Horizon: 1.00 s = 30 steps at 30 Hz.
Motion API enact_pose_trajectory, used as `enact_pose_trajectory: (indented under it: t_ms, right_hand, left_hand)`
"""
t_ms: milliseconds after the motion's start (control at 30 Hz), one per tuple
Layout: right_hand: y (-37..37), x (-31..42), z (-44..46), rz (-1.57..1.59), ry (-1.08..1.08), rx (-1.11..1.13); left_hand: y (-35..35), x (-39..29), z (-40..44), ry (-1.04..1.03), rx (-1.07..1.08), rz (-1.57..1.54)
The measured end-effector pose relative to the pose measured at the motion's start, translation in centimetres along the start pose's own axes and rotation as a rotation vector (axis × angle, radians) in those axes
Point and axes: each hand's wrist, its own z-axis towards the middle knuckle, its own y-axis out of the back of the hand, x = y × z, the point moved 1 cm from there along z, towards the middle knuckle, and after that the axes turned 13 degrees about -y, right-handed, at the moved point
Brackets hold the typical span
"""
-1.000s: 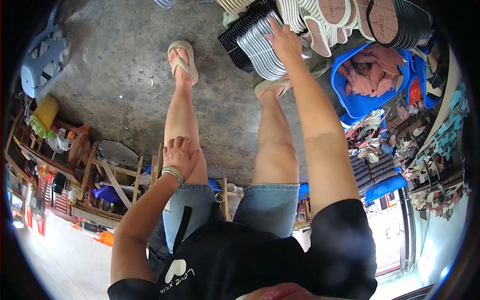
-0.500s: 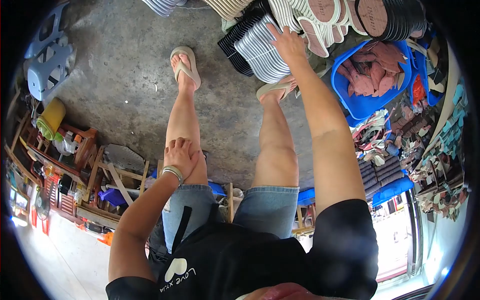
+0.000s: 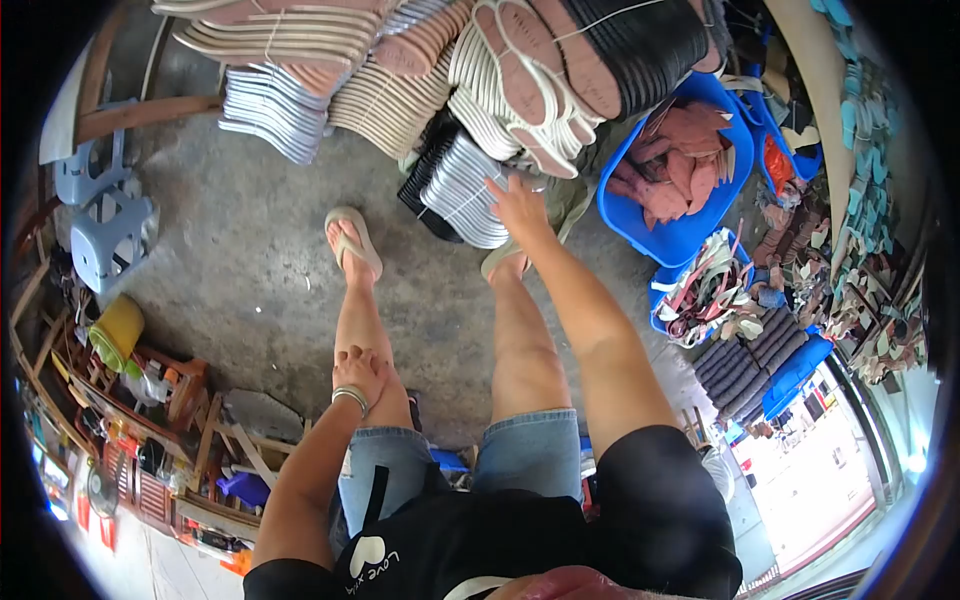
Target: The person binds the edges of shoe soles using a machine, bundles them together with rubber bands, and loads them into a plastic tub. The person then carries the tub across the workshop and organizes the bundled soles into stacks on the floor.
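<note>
My left hand (image 3: 361, 375) lies flat on my left knee, fingers apart and holding nothing. At the right edge of a tied stack of silver-edged shoe soles (image 3: 464, 190), my right hand (image 3: 520, 208) reaches out with fingers extended, the index finger over the silver edges. Whether it presses on them I cannot tell. A black bundle of soles (image 3: 430, 170) sits against the silver stack's left side. Just above are bundles of white-edged soles (image 3: 520, 85) and cream-edged soles (image 3: 395, 105). My right foot, in a beige flip-flop (image 3: 497, 262), is close below the silver stack.
A blue bin (image 3: 640, 235) with pink scraps stands to the right, and below it a smaller blue basket (image 3: 660, 300) of strappy pieces. Grey rolled bundles (image 3: 750, 365) lie beyond. Blue stools (image 3: 105, 240) and a yellow bucket (image 3: 117, 330) are at the left.
The view has tilted forward, so more sole bundles show at the top and everything sits lower. My right hand stays at the silver stack; my left hand stays on the knee.
</note>
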Motion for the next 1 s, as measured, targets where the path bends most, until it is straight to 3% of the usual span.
enact_pose_trajectory:
  t_ms: [233,300,433,500,567,600,633,700,733,767,833,867,933,1000]
  right_hand:
    - [4.4,-2.6,-3.8,0.349,-0.102,-0.058]
    - [4.7,-3.7,-5.2,0.453,-0.123,-0.194]
    - [1.7,-3.6,-12.9,0.27,-0.215,0.21]
    - [-3.2,-3.2,-19.6,0.042,0.111,0.057]
    - [-4.6,-2.2,-24.4,0.029,0.245,-0.015]
    - [-4.9,-1.7,-25.5,0.069,0.268,-0.021]
    - [-8.5,-1.3,-25.0,0.005,0.257,0.162]
    - [-6.6,0.8,-28.5,-0.068,0.284,0.291]
    - [-2.2,1.3,-29.0,-0.088,0.32,0.205]
    - [-1.9,1.4,-29.1,0.021,0.281,0.335]
    - [-2.7,0.3,-26.9,0.33,0.181,0.493]
    - [-3.7,-0.4,-26.8,0.539,0.112,0.551]
    - [-2.0,-1.9,-25.0,0.545,0.015,0.415]
    - [6.9,-1.5,-25.6,0.523,-0.137,0.324]
  left_hand:
    - [2.1,-1.4,1.1,0.007,0.054,0.021]
    - [3.0,-1.9,1.2,-0.001,0.061,0.027]
    - [5.0,-3.3,1.2,0.021,0.094,0.085]
    - [5.4,-4.0,0.5,0.04,0.107,0.125]
    - [5.1,-4.1,0.5,0.037,0.206,0.246]
    - [5.4,-4.0,0.3,-0.101,0.126,0.366]
    - [3.3,-1.8,1.2,-0.188,0.249,0.44]
    - [1.8,0.7,0.6,-0.433,0.383,0.648]
    - [2.7,0.3,-1.0,-0.594,0.386,0.783]
    - [4.1,-0.4,-3.3,-0.591,0.413,0.781]
    - [8.4,-1.3,-5.9,-0.197,0.202,0.042]
    - [8.3,0.0,-6.9,-0.189,0.21,0.049]
    - [8.0,3.5,-7.5,-0.073,0.106,-0.39]
    - [8.9,5.4,-10.2,-0.023,0.026,-0.393]
